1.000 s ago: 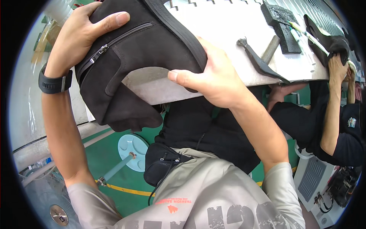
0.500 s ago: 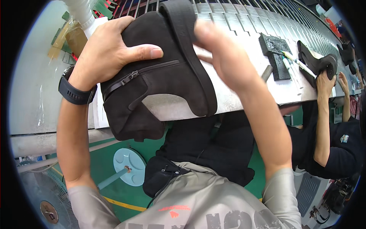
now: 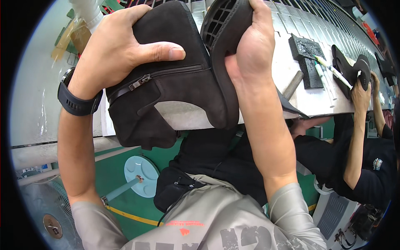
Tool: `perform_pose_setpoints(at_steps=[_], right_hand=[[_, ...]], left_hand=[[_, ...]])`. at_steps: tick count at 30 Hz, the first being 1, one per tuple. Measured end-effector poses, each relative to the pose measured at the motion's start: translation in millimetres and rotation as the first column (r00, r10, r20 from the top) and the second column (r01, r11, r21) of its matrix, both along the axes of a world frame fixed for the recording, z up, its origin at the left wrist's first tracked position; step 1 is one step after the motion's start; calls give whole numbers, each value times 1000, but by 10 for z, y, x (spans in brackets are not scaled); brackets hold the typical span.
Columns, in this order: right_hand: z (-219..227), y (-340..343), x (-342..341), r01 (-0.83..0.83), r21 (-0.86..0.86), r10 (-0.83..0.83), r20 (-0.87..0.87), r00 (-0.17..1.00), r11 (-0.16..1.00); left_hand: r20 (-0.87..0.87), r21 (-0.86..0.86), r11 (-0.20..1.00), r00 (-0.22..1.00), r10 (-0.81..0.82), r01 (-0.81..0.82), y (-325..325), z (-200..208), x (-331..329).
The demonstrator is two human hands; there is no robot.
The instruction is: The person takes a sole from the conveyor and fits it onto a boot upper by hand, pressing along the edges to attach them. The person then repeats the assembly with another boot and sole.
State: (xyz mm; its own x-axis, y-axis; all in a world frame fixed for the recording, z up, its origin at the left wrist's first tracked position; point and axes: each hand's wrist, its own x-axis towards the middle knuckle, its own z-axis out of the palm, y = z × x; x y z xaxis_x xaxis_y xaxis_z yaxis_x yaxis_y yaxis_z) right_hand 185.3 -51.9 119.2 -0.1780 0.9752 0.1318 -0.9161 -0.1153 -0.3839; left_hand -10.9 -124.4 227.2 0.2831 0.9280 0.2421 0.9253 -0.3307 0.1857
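Grey slatted conveyor [image 3: 291, 71] runs across the bench, green floor [image 3: 121, 166] below. Left hand [image 3: 112, 54] is wrapped over the upper of a black suede boot [image 3: 166, 100], thumb along the side just above the zip [image 3: 143, 79], fingers clamped round the far side. Right hand [image 3: 250, 46] is closed on a black sole [image 3: 225, 50], pressing it vs the boot bottom; boot is held up in front of the chest, over the bench edge. To do it well, I'd say: line up sole edge w/ upper all round, even pressure heel to toe, no gaps. A co-worker's hand [image 3: 362, 89] holds another sole at far right, near a hammer [image 3: 293, 83].
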Motion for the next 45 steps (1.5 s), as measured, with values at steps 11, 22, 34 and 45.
perform_pose_setpoints(at_steps=[11, 22, 34, 45], right_hand=[[58, -3, 21, 13, 132, -44, 237, 971, 991], [209, 15, 63, 89, 392, -318, 571, 757, 916], [368, -155, 245, 60, 462, -328, 526, 785, 885], [515, -643, 685, 69, 571, -451, 564, 692, 818]], left_hand=[[15, -17, 1000, 1000, 21, -21, 61, 14, 55], [-16, 32, 999, 999, 35, -34, 40, 83, 209], [-128, 208, 977, 991, -28, 55, -169, 127, 336], [-125, 252, 957, 985, -117, 145, -659, 281, 710]])
